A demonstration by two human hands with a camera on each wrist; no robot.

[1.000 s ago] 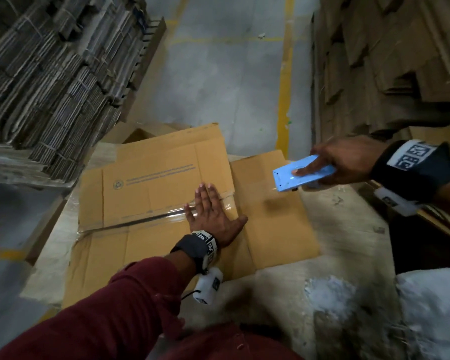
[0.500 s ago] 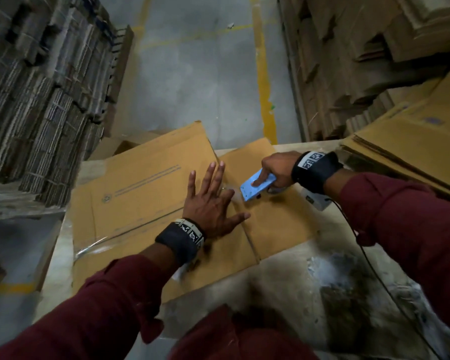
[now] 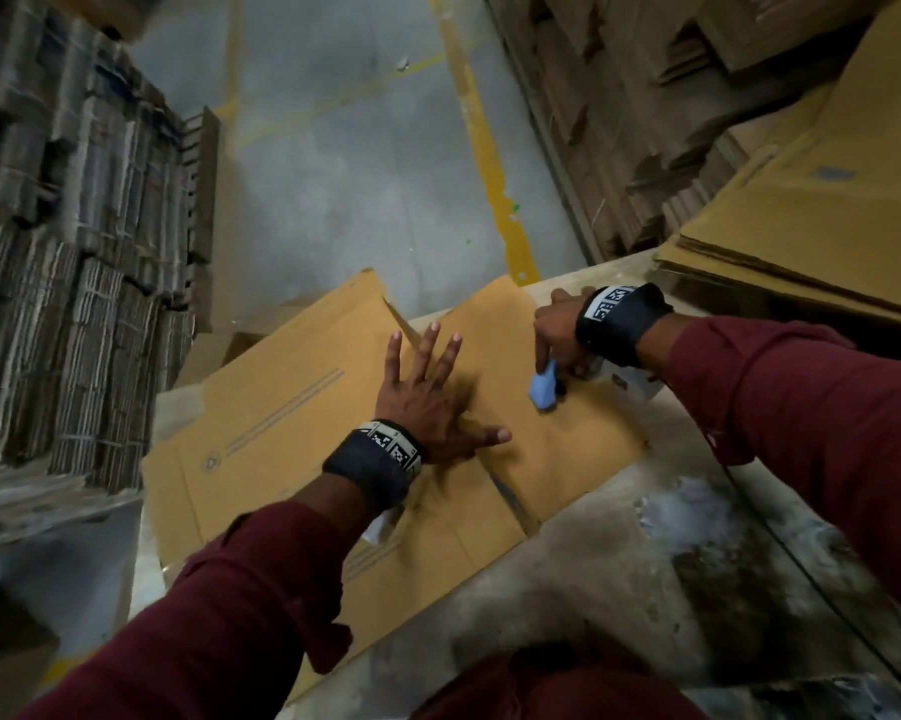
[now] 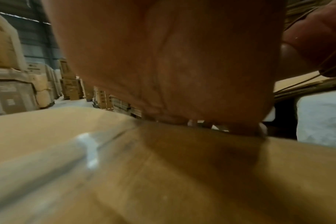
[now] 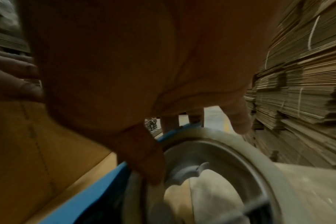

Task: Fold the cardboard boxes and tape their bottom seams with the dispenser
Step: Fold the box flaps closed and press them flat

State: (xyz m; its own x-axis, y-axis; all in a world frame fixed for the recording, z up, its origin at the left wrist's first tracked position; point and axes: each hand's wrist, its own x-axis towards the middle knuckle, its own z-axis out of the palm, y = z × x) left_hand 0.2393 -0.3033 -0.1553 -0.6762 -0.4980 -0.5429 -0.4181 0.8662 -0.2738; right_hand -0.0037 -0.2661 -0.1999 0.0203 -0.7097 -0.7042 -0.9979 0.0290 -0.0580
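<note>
Stacks of flattened cardboard flank a grey floor beyond the counter in the head view, where a flat cardboard box lies. On it the left hand presses, fingers spread straight; the right hand grips the blue tape dispenser against a flap. Left wrist view: palm on cardboard, clear tape along the seam. Right wrist view: fingers curl round the dispenser's tape roll.

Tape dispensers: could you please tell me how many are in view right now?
1. The blue tape dispenser is held in the right hand, resting on the flattened cardboard box. Others may be hidden.
</note>
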